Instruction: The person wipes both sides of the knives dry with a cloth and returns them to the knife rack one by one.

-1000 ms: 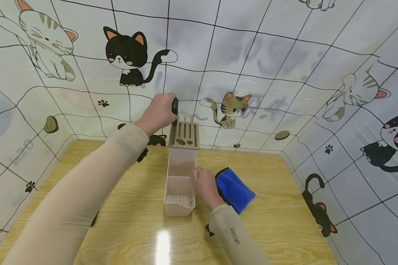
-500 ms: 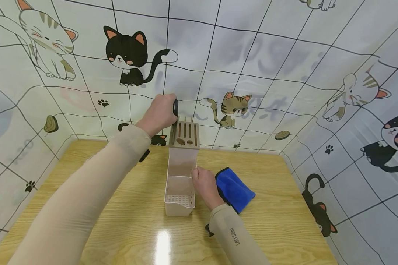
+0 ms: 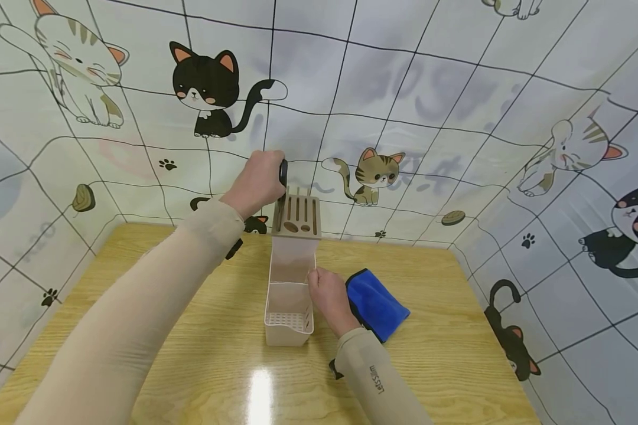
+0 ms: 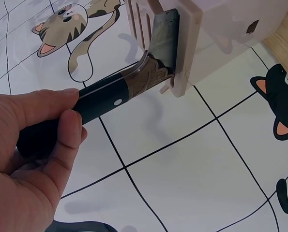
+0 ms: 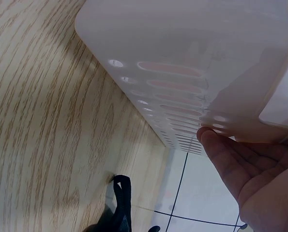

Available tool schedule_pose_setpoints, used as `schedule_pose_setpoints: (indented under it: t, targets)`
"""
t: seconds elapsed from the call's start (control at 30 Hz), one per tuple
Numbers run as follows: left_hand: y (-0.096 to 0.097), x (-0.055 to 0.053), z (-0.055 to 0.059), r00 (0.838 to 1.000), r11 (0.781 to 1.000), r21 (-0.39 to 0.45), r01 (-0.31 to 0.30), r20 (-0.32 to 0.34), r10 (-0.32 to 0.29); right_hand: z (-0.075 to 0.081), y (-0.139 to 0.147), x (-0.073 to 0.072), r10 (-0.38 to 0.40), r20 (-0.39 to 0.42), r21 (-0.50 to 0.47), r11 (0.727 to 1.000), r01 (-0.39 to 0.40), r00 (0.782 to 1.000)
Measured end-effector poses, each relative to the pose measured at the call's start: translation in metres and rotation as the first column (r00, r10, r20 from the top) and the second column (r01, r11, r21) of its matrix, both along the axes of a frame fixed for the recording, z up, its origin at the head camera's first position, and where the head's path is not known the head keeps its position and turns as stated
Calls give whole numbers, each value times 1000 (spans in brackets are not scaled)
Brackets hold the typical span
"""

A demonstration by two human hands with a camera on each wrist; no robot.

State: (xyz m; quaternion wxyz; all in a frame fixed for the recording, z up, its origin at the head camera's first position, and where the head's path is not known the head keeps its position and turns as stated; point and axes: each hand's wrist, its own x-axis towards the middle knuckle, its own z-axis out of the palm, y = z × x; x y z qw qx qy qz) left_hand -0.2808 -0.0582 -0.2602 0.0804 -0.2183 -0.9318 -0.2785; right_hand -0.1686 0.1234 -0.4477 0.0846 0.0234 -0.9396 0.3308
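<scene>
My left hand grips the dark riveted handle of a knife at the far end of the table. Its broad metal blade goes into the leftmost slot of a pale pink plastic knife holder, and the lower blade is hidden inside. The holder stands upright, with a beige slotted top at the back and a low open basket in front. On its right side, my right hand pinches the rim of the side wall, thumb on the outer face beside the vent slits.
A folded blue cloth with black edging lies right of the holder, close to my right wrist. The wooden table is bounded at the back and sides by a cat-printed sheet. A black strap loop shows in the right wrist view.
</scene>
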Motion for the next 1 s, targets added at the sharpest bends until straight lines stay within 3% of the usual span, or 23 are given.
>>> schedule_pose_setpoints:
  t: [1.0]
  targets:
    - [-4, 2, -1, 1000, 1000, 1, 14, -2, -14, -5, 1, 0, 10, -48, 13, 1000, -9, 999]
